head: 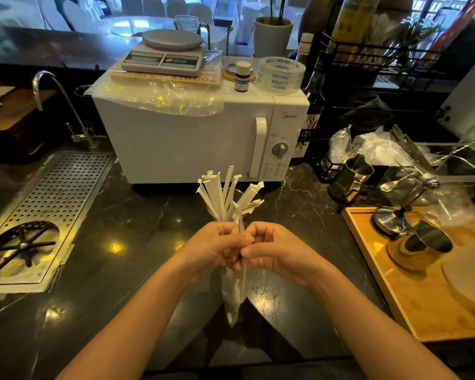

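Observation:
A bundle of white paper-wrapped straws (224, 194) fans out upward above the dark marble counter (126, 259), its lower part inside a clear plastic bag (232, 297) that hangs below my hands. My left hand (213, 249) grips the bundle, fingers curled round it. My right hand (274, 252) pinches one wrapped straw (243, 275) at the right side of the bundle, touching my left hand. A clear glass stands behind the straws, mostly hidden.
A white microwave (192, 138) stands behind, carrying a scale (163, 54), a small bottle (242, 76) and tape rolls (281, 74). A perforated drain tray (52, 198) and tap (63, 105) lie left. Right: a wooden tray (412, 294) with steel cups (425, 242), a steel jug (350, 176), spoons.

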Demonstrator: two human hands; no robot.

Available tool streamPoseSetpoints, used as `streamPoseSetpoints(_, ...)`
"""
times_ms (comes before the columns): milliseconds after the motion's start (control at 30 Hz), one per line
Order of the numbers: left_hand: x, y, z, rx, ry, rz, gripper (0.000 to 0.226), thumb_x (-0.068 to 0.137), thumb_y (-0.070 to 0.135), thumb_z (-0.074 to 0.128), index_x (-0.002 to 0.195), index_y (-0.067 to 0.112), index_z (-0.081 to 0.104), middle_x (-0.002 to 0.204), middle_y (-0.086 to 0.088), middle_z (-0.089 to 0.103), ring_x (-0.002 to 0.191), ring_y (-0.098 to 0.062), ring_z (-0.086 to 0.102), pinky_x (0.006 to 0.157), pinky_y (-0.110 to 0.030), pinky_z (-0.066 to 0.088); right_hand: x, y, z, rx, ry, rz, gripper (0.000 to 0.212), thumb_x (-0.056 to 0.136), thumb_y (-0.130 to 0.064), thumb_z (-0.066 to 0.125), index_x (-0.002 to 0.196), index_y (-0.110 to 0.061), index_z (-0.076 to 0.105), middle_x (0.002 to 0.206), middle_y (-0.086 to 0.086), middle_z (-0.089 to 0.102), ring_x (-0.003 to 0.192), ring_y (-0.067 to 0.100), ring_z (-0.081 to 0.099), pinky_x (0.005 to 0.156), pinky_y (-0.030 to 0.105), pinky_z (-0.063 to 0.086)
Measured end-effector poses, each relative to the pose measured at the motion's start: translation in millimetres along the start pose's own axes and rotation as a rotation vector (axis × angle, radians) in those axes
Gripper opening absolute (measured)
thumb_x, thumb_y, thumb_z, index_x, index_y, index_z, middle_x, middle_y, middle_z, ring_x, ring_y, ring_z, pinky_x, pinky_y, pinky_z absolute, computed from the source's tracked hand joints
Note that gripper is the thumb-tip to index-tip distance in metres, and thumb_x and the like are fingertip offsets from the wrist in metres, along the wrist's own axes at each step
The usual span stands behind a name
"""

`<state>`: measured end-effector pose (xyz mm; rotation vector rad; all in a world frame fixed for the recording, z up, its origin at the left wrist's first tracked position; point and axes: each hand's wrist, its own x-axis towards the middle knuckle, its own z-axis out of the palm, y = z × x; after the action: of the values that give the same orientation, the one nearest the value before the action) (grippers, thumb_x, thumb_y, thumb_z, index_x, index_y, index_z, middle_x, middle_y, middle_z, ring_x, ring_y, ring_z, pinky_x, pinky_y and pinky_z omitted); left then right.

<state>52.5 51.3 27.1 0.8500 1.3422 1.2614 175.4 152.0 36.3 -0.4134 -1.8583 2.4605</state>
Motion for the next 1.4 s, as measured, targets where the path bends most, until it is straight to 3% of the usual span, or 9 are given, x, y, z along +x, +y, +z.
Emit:
streamPoseSetpoints(167,-4,-4,5,0.035,0.011,-0.026,0.017,0.086,0.015,0.051,0.072,0.008,0.058,0.065,-0.012,0.056,0.052,-0.014,0.058,0.055,-0.021,0.052,-5,1,1,-0.023,0.078,0.043,0.021,0.078,0.006,0.054,0.069,-0.012,0.06,0.066,0.006,0.069,0.06,0.017,0.068,0.061,0.024,0.057)
streamPoseSetpoints(300,-5,-5,10,0.08,0.025,-0.02,0.018,0.087,0.011,0.045,0.075,0.005,0.056,0.065,-0.012,0.054,0.053,-0.013,0.057,0.055,-0.019,0.051,-6,3,5,-0.258,0.196,0.077,0.02,0.084,-0.002,0.05,0.068,-0.013,0.056,0.059,0.001,0.066,0.052,0.011,0.064,0.05,0.018,0.052)
streamPoseSetpoints(600,-13,0,20,0.172,-0.003,0.016,0.031,0.093,0.019,0.035,0.073,0.004,0.054,0.065,-0.013,0.054,0.05,-0.012,0.051,0.053,-0.019,0.045,-16,3,14,-0.367,0.176,-0.001,0.03,0.092,-0.01,0.039,0.068,-0.015,0.057,0.067,0.009,0.063,0.052,0.01,0.054,0.048,0.017,0.042)
streamPoseSetpoints(700,-14,1,20,0.186,0.003,0.052,0.036,0.094,0.021,0.033,0.085,-0.006,0.054,0.072,-0.022,0.053,0.057,-0.02,0.05,0.058,-0.024,0.046,-17,6,15,-0.288,0.192,-0.064,0.029,0.092,-0.009,0.038,0.068,-0.013,0.055,0.067,0.013,0.064,0.057,0.02,0.057,0.045,0.015,0.04)
streamPoseSetpoints(833,-18,3,24,0.034,0.011,0.125,0.03,0.091,0.021,0.038,0.071,0.004,0.053,0.054,-0.006,0.052,0.062,-0.028,0.053,0.064,-0.028,0.051,-15,9,15,-0.061,0.162,-0.131,0.036,0.091,-0.006,0.038,0.065,-0.015,0.06,0.058,0.001,0.068,0.05,0.011,0.063,0.04,0.011,0.04)
streamPoseSetpoints(1033,-17,1,25,-0.22,0.078,0.137,0.023,0.091,0.012,0.037,0.074,0.004,0.05,0.048,0.002,0.051,0.047,-0.01,0.05,0.056,-0.021,0.05,-10,15,15,0.199,0.134,-0.207,0.028,0.082,-0.014,0.042,0.067,-0.011,0.065,0.061,0.005,0.069,0.049,0.01,0.062,0.05,0.023,0.043)
streamPoseSetpoints(1100,-16,2,20,-0.161,0.061,0.099,0.02,0.09,0.01,0.039,0.077,0.003,0.052,0.053,-0.003,0.052,0.053,-0.015,0.052,0.061,-0.026,0.05,-9,17,15,0.157,0.127,-0.195,0.034,0.084,-0.015,0.042,0.062,-0.019,0.068,0.058,0.001,0.068,0.052,0.01,0.062,0.056,0.028,0.042)
streamPoseSetpoints(1200,-18,9,9,0.069,0.077,0.015,0.016,0.083,0.003,0.05,0.068,0.003,0.054,0.066,-0.011,0.056,0.061,-0.02,0.057,0.062,-0.025,0.053,-11,16,13,0.007,0.168,-0.148,0.047,0.091,-0.008,0.039,0.052,-0.023,0.061,0.046,-0.006,0.06,0.042,0.002,0.054,0.043,0.014,0.041)
streamPoseSetpoints(1400,-22,16,-6,0.358,0.342,0.04,0.03,0.074,-0.005,0.053,0.05,0.012,0.046,0.041,0.002,0.052,0.041,-0.01,0.054,0.051,-0.022,0.049,-14,2,-1,-0.445,0.362,-0.111,0.038,0.088,-0.007,0.046,0.052,-0.018,0.05,0.04,-0.008,0.05,0.037,-0.001,0.045,0.043,0.008,0.039)
